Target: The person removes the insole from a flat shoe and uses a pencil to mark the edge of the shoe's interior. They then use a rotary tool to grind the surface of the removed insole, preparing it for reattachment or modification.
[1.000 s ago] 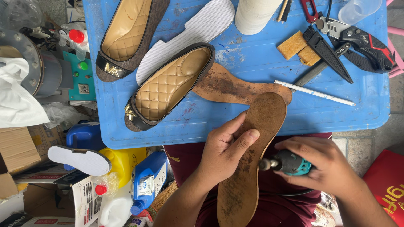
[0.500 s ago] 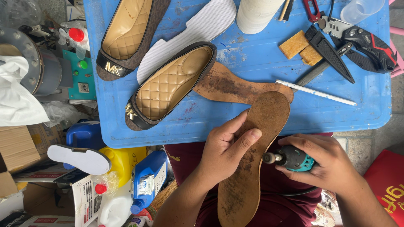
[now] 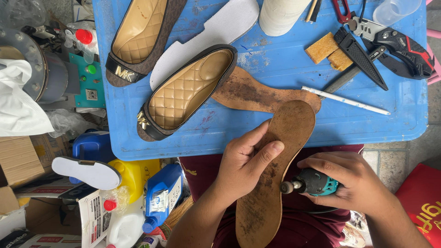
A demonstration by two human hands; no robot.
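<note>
The left hand (image 3: 243,160) was closed around the brown insole (image 3: 275,170), thumb across its upper face and fingers beneath, holding it lengthwise over the lap with its toe end resting on the near edge of the blue surface (image 3: 294,64); the right hand (image 3: 344,181) was wrapped around a small teal rotary tool (image 3: 312,182), its sanding drum just beside the insole's right edge near the waist, perhaps touching, though that could not be told for certain; the step in hand looked like sanding or trimming that edge; any further pass seemingly called for a firm left grip and the drum kept on the rim, clear of the left thumb just across the board; a second worn insole (image 3: 257,94) lay touching the held one's toe, with a quilted flat shoe (image 3: 183,96) just to its left and a thin white stick (image 3: 344,100) near its right; open room was mostly over the lap; bottles (image 3: 161,193) crowded the left side, a red bag (image 3: 422,197) the right.
</note>
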